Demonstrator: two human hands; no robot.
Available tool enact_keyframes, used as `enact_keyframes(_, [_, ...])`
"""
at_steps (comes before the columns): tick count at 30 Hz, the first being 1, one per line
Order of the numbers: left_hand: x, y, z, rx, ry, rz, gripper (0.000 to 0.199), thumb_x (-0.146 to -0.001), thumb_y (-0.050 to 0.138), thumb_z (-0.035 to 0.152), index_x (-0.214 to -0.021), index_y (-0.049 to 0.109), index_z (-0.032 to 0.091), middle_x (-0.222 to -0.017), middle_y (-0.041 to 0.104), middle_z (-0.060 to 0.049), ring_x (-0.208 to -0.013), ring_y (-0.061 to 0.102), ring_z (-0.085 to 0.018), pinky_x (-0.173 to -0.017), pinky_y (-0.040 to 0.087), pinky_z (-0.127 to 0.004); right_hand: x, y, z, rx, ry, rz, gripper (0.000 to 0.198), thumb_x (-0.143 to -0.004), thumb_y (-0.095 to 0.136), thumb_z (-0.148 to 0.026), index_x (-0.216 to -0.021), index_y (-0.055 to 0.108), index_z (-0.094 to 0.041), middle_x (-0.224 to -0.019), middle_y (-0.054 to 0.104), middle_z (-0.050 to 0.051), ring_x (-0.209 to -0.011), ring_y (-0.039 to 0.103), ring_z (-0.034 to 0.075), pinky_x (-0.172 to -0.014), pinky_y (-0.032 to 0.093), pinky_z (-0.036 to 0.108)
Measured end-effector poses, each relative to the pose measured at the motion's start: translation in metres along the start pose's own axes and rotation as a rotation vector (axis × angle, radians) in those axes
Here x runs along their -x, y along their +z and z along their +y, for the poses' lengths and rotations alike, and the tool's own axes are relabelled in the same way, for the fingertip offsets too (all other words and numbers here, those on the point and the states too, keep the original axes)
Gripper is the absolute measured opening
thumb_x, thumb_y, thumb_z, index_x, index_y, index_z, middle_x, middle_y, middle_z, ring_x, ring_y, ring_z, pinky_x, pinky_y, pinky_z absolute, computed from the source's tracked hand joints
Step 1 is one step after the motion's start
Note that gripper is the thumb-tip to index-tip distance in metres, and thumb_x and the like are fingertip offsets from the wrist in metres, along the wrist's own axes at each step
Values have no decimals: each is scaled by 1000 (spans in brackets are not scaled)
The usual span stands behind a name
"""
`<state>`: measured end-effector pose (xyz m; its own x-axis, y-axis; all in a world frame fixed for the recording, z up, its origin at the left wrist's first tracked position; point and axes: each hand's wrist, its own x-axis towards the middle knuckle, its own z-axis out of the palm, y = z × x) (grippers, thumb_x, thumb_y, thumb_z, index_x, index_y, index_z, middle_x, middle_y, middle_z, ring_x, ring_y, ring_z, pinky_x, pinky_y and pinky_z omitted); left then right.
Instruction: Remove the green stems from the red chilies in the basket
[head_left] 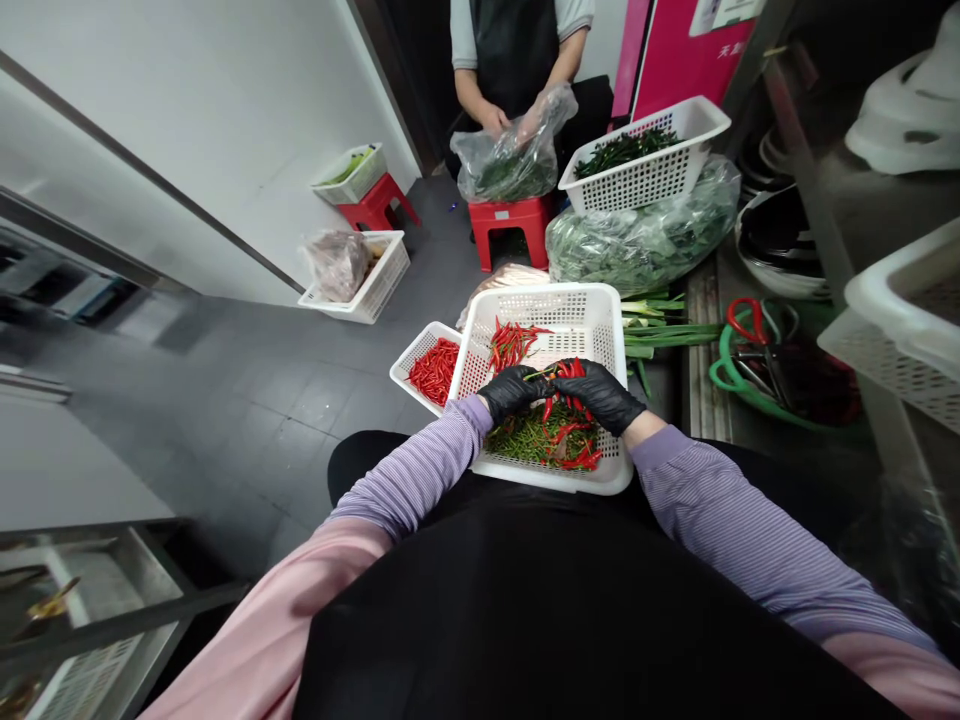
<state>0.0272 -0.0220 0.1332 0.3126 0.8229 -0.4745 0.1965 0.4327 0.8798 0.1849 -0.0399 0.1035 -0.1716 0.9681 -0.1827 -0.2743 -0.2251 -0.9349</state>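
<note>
Two black-gloved hands work inside the near half of a large white basket (600, 325), whose near wall sits right against the wearer's black apron (555, 600). Open grey floor (292, 370) spreads widely to the left; on the right, long green stalks (664, 338) lie close to the basket's edge, with a green-rimmed basin (721, 375) and metal shelving crowding in beyond them. The right hand (600, 395) is mostly closed, its fingers curled around a bunch of red chilies (570, 387) above the basket floor. The left hand (512, 391) has its fingers bent in at the side of that bunch; whether it grips anything cannot be told. Below the hands lies a tangled pile of thin green stems (517, 437) with red chilies mixed in, while a loose heap of chilies (511, 342) occupies the far left part. A smaller white basket (417, 398) just beside it is full of slender, glossy red pods (433, 372). Farther off, a co-worker's hands are at a crinkled clear bag (517, 160) of greens on a smooth red stool (510, 222).
</note>
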Motion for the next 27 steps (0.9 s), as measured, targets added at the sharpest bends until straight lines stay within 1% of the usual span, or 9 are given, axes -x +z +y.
enact_keyframes(5, [1, 6, -3, 30, -21, 16, 30, -60, 80, 26, -61, 52, 14, -48, 48, 4, -44, 39, -6, -47, 28, -22, 1, -1, 3, -75, 72, 229, 34, -46, 80, -29, -77, 66, -20, -59, 62, -4, -54, 52, 14, -63, 47, 31])
enact_keyframes(7, [1, 7, -5, 125, -3, 36, 29, -63, 77, 28, -64, 51, 16, -47, 46, 6, -42, 37, -6, -45, 25, -21, 3, -1, 5, -89, 145, 141, 29, -47, 80, -31, -69, 64, -20, -55, 60, -3, -53, 51, 14, -62, 47, 31])
enact_keyframes(10, [-1, 9, -10, 196, 48, 45, 31, -59, 79, 29, -69, 53, 15, -52, 48, 5, -45, 39, -6, -46, 25, -21, 4, 1, 7, -117, 173, -46, 28, -46, 79, -31, -68, 65, -20, -64, 65, -2, -63, 57, 17, -73, 49, 34])
enact_keyframes(13, [-4, 11, -17, 186, 124, 64, 32, -55, 81, 31, -66, 57, 13, -56, 51, 4, -52, 43, -6, -53, 31, -21, 2, 1, 11, 87, 98, -19, 24, -45, 74, -28, -66, 65, -20, -67, 66, -2, -69, 57, 18, -75, 46, 32])
enact_keyframes(16, [-6, 10, -18, 116, 185, 118, 30, -54, 82, 27, -60, 56, 13, -55, 50, 5, -53, 42, -5, -55, 33, -21, -1, -1, 13, 410, 92, 1, 14, -50, 69, -28, -58, 61, -20, -59, 60, -2, -62, 51, 17, -64, 42, 30])
enact_keyframes(19, [-4, 4, -13, 112, 59, 62, 32, -61, 78, 28, -54, 50, 14, -46, 42, 5, -45, 35, -4, -46, 26, -21, 0, -3, 12, 508, 1, -32, 11, -53, 65, -28, -58, 58, -21, -57, 57, -3, -59, 47, 15, -60, 38, 28])
enact_keyframes(21, [-3, 0, -9, 206, -67, -44, 33, -66, 75, 31, -55, 48, 16, -44, 37, 6, -40, 30, -4, -41, 21, -21, 1, -3, 9, 475, -97, -45, 12, -52, 65, -28, -59, 57, -21, -57, 56, -4, -59, 46, 14, -61, 37, 28])
enact_keyframes(23, [-5, -3, -8, 307, -110, -70, 33, -69, 74, 34, -59, 48, 16, -45, 36, 6, -38, 28, -4, -39, 19, -20, 3, -2, 6, 351, -83, -19, 16, -52, 66, -30, -60, 57, -21, -57, 55, -4, -59, 45, 14, -61, 37, 28])
enact_keyframes(27, [-19, -1, -13, 348, 4, 183, 31, -75, 69, 43, -67, 56, 15, -48, 41, 5, -40, 33, -5, -41, 23, -20, 7, 5, 8, 11, 216, -4, 25, -48, 71, -33, -67, 60, -20, -60, 60, -2, -59, 50, 16, -61, 41, 30])
